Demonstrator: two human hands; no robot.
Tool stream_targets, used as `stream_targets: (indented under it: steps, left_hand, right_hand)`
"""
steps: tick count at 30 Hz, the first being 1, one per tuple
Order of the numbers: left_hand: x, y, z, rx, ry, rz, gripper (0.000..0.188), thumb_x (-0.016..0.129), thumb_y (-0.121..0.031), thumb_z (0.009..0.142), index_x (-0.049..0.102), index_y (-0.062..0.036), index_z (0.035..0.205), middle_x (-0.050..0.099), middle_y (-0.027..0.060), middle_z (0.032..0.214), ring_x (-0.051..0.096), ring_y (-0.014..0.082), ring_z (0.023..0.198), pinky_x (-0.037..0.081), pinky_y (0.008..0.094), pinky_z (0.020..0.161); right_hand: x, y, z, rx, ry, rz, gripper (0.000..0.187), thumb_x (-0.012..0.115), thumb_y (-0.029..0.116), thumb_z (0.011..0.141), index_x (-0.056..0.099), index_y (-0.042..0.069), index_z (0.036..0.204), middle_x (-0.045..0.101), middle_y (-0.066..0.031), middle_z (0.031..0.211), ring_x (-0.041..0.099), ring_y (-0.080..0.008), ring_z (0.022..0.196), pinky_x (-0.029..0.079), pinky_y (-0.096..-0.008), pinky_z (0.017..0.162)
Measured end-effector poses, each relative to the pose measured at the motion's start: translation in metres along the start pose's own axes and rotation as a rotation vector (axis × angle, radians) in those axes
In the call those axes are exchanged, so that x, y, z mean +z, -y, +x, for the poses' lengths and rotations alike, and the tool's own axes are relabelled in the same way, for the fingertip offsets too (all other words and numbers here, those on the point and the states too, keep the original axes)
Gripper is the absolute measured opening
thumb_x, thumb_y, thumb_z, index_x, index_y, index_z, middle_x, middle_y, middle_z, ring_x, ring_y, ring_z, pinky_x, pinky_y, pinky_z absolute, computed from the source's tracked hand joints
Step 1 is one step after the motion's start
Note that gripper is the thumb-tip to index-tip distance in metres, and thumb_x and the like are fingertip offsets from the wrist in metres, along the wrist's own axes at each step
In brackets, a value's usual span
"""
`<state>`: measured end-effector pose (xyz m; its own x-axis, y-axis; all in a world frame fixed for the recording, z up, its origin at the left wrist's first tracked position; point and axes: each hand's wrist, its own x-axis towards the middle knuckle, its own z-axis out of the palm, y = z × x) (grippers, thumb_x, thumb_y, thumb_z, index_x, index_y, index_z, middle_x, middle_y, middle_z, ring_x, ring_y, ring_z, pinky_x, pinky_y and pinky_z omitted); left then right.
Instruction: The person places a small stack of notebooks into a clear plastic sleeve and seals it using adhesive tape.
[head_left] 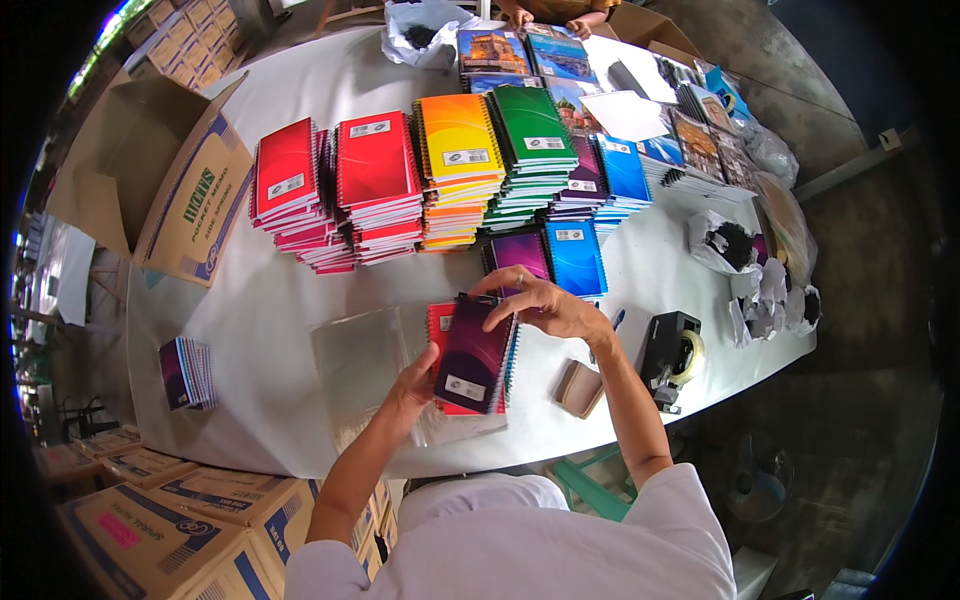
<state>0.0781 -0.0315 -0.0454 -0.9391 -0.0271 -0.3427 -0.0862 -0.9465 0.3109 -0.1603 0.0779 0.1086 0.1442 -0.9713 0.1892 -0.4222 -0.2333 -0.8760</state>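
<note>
Curling half-closed, left hand (411, 382) and right hand (545, 303) hold stacked notebooks (470, 352).

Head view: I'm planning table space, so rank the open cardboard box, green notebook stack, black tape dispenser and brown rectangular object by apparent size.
1. Open cardboard box
2. Green notebook stack
3. Black tape dispenser
4. Brown rectangular object
The gaps look clear in this view.
</note>
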Motion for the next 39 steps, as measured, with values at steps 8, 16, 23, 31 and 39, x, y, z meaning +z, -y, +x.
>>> stream_targets:
  steps: [8,16,23,31,39]
  left_hand:
    - [0.033,0.013,0.027,0.092,-0.126,-0.044,0.059,0.076,-0.027,0.078,0.051,-0.0026,0.126,0.062,0.0103,0.113,0.063,0.022,0.102,0.053,0.0373,0.089]
    - [0.038,0.006,0.039,0.18,-0.156,-0.028,0.058,0.077,-0.026,0.077,0.052,-0.0036,0.125,0.063,0.0103,0.114,0.063,0.0232,0.103,0.052,0.0389,0.091]
    - [0.037,0.009,0.049,0.2,-0.144,0.004,0.061,0.078,-0.03,0.076,0.053,-0.0029,0.125,0.063,0.0123,0.115,0.062,0.0263,0.106,0.05,0.0426,0.095]
    - [0.028,0.016,0.056,0.228,-0.013,-0.006,0.084,0.08,-0.046,0.072,0.042,-0.0045,0.135,0.058,0.0103,0.122,0.058,0.0226,0.113,0.05,0.0405,0.094]
    - [0.039,0.026,0.063,0.2,-0.014,-0.056,0.073,0.077,-0.034,0.078,0.044,-0.0022,0.134,0.059,0.0137,0.124,0.06,0.0262,0.111,0.05,0.0419,0.094]
  right_hand:
    - [-0.03,-0.12,-0.1,1.07,-0.998,-0.653,0.062,0.087,0.038,0.06,0.063,0.001,0.103,0.058,-0.0154,0.097,0.059,-0.0305,0.094,0.047,-0.0409,0.081]
    - [-0.037,-0.12,-0.094,1.081,-0.929,-0.808,0.043,0.082,0.037,0.065,0.068,0.003,0.087,0.065,-0.0135,0.092,0.063,-0.032,0.088,0.047,-0.0454,0.074]
    - [-0.059,-0.104,-0.111,1.169,-0.898,-0.682,0.035,0.078,0.033,0.074,0.072,0.002,0.086,0.071,-0.0132,0.08,0.068,-0.029,0.072,0.052,-0.0376,0.068]
    - [0.007,0.024,-0.076,0.765,-0.965,0.31,0.028,0.076,0.022,0.08,0.068,-0.005,0.084,0.069,-0.0111,0.074,0.063,-0.0167,0.063,0.049,-0.0289,0.064]
    - [-0.125,-0.072,-0.059,0.655,-1.124,-1.21,0.052,0.076,0.041,0.076,0.056,-0.004,0.093,0.058,-0.0225,0.101,0.056,-0.0392,0.097,0.048,-0.0442,0.076]
